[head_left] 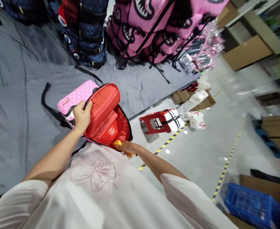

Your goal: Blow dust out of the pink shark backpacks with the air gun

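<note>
A pink checkered backpack (79, 92) lies at the table's near edge with its front opened, showing a red lining (104, 122). My left hand (82, 117) is closed on the upper rim of the opening and lifts the flap. At the lower right of the opening, my right hand (126, 146) is closed around a small orange-yellow object (117, 143). Part of that object also shows below the hand, and its kind is not clear. The right fingers are partly hidden by blur. A black strap (46, 98) trails to the left of the backpack.
Dark blue checkered backpacks (87, 35) and pink shark-mouth backpacks (140, 31) stand across the grey-covered table (35, 95). On the floor are a red and white boxy item (162, 121), cardboard and plastic scraps (194, 98), and a blue crate (248, 203).
</note>
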The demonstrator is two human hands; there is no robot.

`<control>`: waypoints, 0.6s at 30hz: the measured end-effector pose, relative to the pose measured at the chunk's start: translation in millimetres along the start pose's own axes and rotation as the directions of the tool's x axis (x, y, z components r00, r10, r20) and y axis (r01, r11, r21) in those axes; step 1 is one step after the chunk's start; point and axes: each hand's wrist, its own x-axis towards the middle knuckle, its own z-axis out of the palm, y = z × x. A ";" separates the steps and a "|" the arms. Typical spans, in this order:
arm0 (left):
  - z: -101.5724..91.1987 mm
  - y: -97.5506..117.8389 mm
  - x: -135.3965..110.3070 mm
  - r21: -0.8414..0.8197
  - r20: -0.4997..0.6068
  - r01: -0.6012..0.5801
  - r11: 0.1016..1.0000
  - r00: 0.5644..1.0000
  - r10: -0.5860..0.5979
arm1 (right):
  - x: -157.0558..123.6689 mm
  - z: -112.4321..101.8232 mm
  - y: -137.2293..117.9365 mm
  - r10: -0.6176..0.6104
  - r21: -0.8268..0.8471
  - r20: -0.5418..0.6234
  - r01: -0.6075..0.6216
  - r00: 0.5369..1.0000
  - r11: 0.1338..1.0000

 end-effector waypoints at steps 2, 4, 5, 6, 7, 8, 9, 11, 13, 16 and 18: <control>0.9 3.8 1.4 -0.005 0.053 -0.036 0.999 0.998 0.036 | 12.9 4.9 -4.1 -0.024 0.175 0.019 0.021 1.000 0.984; 2.6 8.8 1.5 0.000 0.098 -0.072 0.997 0.993 0.072 | 32.2 5.9 -11.2 -0.052 0.419 0.023 0.037 0.998 0.907; 4.2 11.2 0.9 0.007 0.112 -0.090 0.996 0.990 0.089 | 43.1 7.5 -15.4 -0.072 0.550 0.027 0.045 0.997 0.834; 6.2 13.4 0.1 0.015 0.124 -0.108 0.994 0.987 0.105 | 53.7 11.1 -19.8 -0.102 0.667 0.043 0.047 0.994 0.743; 8.5 14.9 -0.6 0.022 0.133 -0.124 0.992 0.984 0.120 | 63.4 16.9 -24.1 -0.143 0.778 0.075 0.033 0.987 0.628; 10.7 15.7 -1.0 0.028 0.142 -0.137 0.990 0.981 0.132 | 71.5 24.5 -27.9 -0.200 0.860 0.104 0.013 0.974 0.510; 12.7 15.6 -0.8 0.032 0.146 -0.148 0.988 0.979 0.142 | 77.8 33.4 -30.8 -0.270 0.909 0.131 -0.007 0.954 0.416; 15.3 13.5 2.3 0.040 0.149 -0.162 0.986 0.977 0.154 | 84.7 51.1 -32.4 -0.431 0.955 0.172 -0.042 0.886 0.295; 16.0 10.1 8.5 0.041 0.116 -0.179 0.983 0.978 0.173 | 86.0 63.3 -28.2 -0.561 0.965 0.206 -0.070 0.802 0.254; 15.9 5.7 18.0 0.028 0.049 -0.230 0.973 0.972 0.228 | 84.5 67.2 -17.7 -0.586 0.964 0.212 -0.067 0.782 0.259; 16.7 4.2 20.9 0.025 0.070 -0.255 0.967 0.965 0.252 | 84.2 64.0 -12.6 -0.528 0.959 0.184 -0.034 0.829 0.281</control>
